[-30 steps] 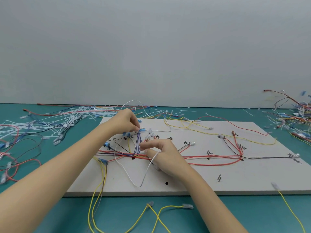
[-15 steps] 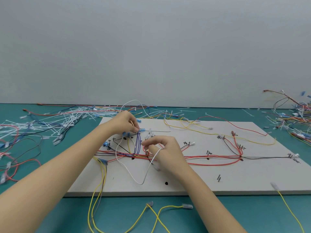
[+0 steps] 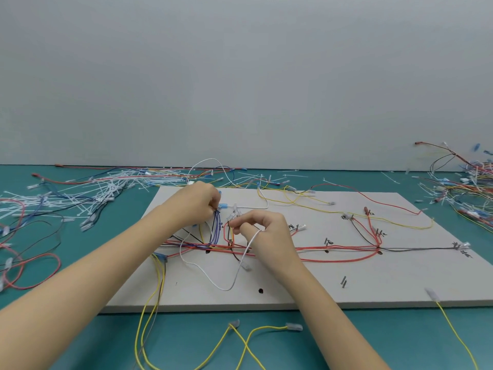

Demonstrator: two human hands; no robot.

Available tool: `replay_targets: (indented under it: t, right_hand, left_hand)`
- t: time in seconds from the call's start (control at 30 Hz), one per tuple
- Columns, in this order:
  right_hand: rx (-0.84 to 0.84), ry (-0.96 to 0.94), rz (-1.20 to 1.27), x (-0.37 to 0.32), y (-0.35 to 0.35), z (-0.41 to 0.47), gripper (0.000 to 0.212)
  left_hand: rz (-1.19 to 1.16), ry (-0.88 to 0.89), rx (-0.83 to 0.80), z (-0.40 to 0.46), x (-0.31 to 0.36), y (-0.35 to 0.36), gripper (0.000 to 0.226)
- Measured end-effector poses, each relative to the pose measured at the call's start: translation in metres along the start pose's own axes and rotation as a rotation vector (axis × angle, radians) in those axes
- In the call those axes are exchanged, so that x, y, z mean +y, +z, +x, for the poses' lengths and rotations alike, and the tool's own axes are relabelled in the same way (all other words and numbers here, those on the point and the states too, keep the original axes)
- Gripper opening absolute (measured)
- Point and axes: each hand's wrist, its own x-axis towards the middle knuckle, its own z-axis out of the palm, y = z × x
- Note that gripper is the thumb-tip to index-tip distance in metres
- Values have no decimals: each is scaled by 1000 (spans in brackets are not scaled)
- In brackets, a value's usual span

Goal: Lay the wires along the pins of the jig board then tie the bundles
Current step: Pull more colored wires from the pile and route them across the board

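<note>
left hand pinches blue-purple wire bunch taut at pin | right hand pinches thin white wire, slack loop ready for routing | flat white jig board

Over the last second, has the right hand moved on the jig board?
Yes. The right hand has moved slightly toward the far edge of the jig board, pinching the wire ends nearer the left hand.

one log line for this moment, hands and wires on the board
left hand: pinches blue wires | right hand: pinches red wires, white wire looped over it | board: bundles untied
</note>
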Motion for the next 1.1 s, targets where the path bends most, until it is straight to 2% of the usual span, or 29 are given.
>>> replay_targets:
  t: [0.13, 0.27, 0.63, 0.8, 1.0, 1.1]
  right_hand:
    - [-9, 16, 2, 0, -1, 0, 32]
    - [-27, 33, -14, 0, -1, 0, 31]
    - [-16, 62, -108, 2, -4, 1, 29]
    - [-19, 83, -110, 2, -3, 1, 30]
    - [-37, 89, -107, 4, -4, 1, 30]
    - [-38, 83, -104, 4, -3, 1, 30]
  left_hand:
    - [65, -28, -26, -2, 2, -4, 23]
    - [56, -58, -123, -2, -5, -10, 26]
    - [-224, -164, -295, 0, -22, -13, 35]
    - [-209, -144, -209, -6, -28, -12, 32]
    - [-295, -125, -25, -17, -42, 0, 14]
    - [-352, -152, 1, -20, -50, 2, 10]
